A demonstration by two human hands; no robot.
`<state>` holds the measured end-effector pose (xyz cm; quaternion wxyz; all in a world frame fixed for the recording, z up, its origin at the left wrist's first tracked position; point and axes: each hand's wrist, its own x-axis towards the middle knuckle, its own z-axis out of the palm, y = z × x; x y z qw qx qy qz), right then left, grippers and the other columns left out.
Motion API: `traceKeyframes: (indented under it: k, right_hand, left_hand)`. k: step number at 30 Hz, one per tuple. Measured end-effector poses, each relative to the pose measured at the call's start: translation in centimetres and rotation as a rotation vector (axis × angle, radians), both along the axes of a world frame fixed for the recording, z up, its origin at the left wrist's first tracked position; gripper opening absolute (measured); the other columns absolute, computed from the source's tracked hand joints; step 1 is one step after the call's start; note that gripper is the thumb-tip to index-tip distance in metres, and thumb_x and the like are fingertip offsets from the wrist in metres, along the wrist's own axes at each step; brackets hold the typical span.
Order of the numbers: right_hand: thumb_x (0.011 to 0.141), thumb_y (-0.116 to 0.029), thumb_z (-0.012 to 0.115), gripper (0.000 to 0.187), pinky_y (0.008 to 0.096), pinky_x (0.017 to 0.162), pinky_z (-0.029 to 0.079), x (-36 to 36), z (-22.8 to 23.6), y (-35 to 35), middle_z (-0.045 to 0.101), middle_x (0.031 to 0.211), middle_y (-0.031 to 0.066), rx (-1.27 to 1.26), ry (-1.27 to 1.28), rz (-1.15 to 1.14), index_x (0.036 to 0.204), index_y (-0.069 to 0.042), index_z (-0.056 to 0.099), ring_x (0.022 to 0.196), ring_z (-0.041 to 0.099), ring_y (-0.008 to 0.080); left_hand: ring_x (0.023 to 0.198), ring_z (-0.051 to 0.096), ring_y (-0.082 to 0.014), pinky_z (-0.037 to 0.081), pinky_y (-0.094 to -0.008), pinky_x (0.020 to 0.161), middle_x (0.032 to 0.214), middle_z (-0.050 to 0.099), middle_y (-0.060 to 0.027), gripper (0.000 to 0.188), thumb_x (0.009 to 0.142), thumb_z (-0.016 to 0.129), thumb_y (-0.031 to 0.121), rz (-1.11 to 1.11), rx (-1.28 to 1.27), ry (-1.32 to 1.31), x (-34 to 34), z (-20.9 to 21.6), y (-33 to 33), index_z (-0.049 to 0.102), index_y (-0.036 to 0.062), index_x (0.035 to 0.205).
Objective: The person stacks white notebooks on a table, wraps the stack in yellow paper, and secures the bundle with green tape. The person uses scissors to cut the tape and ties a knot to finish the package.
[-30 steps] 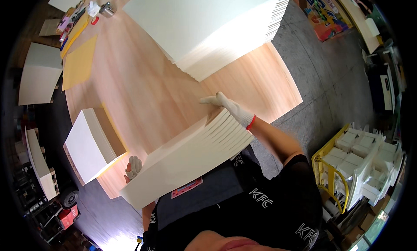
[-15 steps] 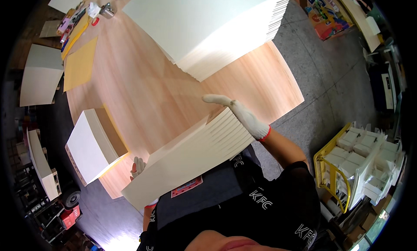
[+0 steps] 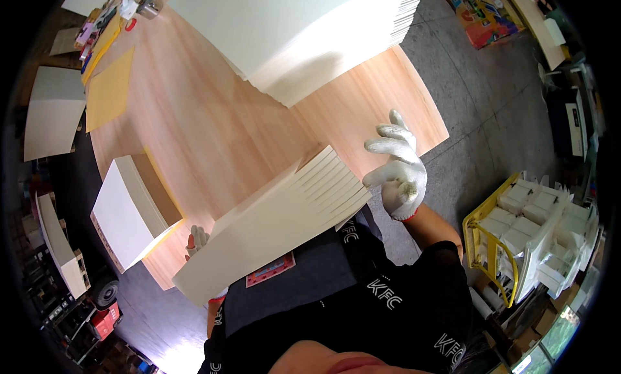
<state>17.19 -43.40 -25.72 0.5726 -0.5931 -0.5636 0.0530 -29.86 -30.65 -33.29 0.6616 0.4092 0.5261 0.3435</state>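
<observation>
The right hand, fingers spread wide, is just beside the right end of the pale stack of sheets, thumb near its corner; the left hand shows fingers past the far edge at its left, grip too hidden to tell. Beyond, a taller white stack stands on the wooden table

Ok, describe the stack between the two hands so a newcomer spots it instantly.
Start at the big table; come to its edge nearest the wearer's body. There the pale stack slants between the left hand and right hand. Unlike the bigger far stack and the white stack to its left, it partly hides a hand.
</observation>
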Motion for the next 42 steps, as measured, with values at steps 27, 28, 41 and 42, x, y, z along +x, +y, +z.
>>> traceKeyframes:
  k: [27,28,41,42]
  right_hand:
    - [0.097,-0.051,0.029,0.061,0.0568,0.108,0.025,-0.5,-0.2,2.4,0.058,0.122,0.0194,0.008,0.146,0.060,0.089,-0.005,0.069,0.119,0.047,0.0409]
    - [0.097,-0.050,0.030,0.060,0.0561,0.108,0.025,-0.5,-0.2,2.5,0.058,0.122,0.0193,0.007,0.146,0.084,0.090,-0.005,0.069,0.120,0.047,0.0404]
    - [0.072,-0.011,0.073,0.085,0.0360,0.106,0.037,3.9,-5.8,3.4,0.041,0.141,0.0187,-0.731,-0.173,0.490,0.145,-0.009,0.029,0.129,0.042,0.0324]
    - [0.072,-0.012,0.073,0.085,0.0360,0.107,0.037,3.1,-7.1,3.6,0.042,0.140,0.0192,-0.645,-0.154,0.532,0.145,-0.009,0.029,0.129,0.042,0.0329]
  left_hand:
    - [0.144,0.013,-0.0231,0.013,-0.0432,0.117,0.157,0.014,-0.0053,0.060,0.100,0.028,0.047,-0.064,0.067,-0.274,1.2,0.7,-0.7,0.022,0.0146,0.150]
    - [0.143,0.018,-0.0204,0.016,-0.0435,0.117,0.156,0.019,-0.0032,0.060,0.099,0.034,0.046,-0.059,0.062,-0.333,0.8,0.3,-0.5,0.022,0.0148,0.150]
    - [0.128,0.038,-0.0195,0.033,-0.0392,0.106,0.141,0.040,-0.0060,0.052,0.095,0.050,0.035,-0.038,0.134,-0.245,0.5,0.2,-1.2,0.038,0.0081,0.138]
    - [0.127,0.040,-0.0195,0.033,-0.0388,0.105,0.139,0.041,-0.0063,0.051,0.095,0.051,0.034,-0.055,0.151,-0.215,0.2,0.3,-1.3,0.039,0.0076,0.137]
